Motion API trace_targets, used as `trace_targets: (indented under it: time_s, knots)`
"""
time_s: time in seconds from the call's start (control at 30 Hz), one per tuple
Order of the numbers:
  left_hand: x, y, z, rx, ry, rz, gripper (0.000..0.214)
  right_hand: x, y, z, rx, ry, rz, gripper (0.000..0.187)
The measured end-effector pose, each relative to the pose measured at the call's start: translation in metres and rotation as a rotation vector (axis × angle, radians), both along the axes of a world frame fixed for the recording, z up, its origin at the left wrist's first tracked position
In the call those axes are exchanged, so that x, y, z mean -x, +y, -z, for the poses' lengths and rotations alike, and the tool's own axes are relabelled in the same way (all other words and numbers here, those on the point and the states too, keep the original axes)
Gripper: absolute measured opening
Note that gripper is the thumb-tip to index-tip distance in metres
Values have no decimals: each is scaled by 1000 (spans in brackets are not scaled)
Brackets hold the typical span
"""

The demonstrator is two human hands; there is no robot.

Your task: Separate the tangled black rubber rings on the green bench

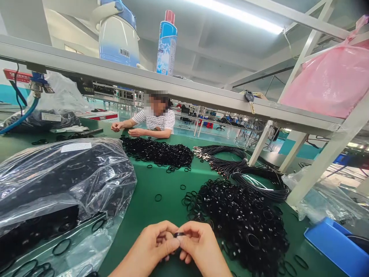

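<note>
On the left, a big clear bag (111, 184), cut off by the edge, is full of black things too jumbled to tell apart. Next, the left hand (155, 244) and the right hand (201, 242) pinch a small black ring (179, 234) between them, fingers hiding part of it. Then comes a pile of black rings (245, 223). Last, a blue bin (331, 246), also cut off, has something dark inside, hard to make out.

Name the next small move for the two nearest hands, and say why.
Perhaps turn the black band slightly: the left hand and right hand both pinch it at the fingertips, and they hide part of it.
</note>
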State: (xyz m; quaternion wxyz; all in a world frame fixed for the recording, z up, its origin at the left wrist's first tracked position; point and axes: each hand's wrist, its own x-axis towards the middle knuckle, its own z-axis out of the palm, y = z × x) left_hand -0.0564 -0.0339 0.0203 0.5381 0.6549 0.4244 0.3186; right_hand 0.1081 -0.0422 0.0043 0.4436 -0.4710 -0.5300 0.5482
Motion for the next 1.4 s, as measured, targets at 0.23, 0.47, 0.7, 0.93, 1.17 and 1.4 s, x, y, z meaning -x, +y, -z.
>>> trace_targets:
  time_s: [0.23,0.47,0.7,0.93,1.17,1.4]
  knots:
    - [16,9,-4,-44,60,-239,31,-6,1,-5,11,-113,98,26]
    - [-1,0,-3,-108,70,-30,25,0,-3,-14,-205,-451,162,33]
    - [18,18,3,-101,56,-264,24,-10,-7,-23,-278,-746,241,22]
    - [32,21,-7,-164,169,-309,23,-26,0,-16,-293,-576,124,29]
    - [29,21,-7,-50,5,-330,27,-8,-11,-12,-760,-884,264,47]
    - [30,21,-3,-83,-15,-319,21,48,-24,17,-958,-808,-26,26]
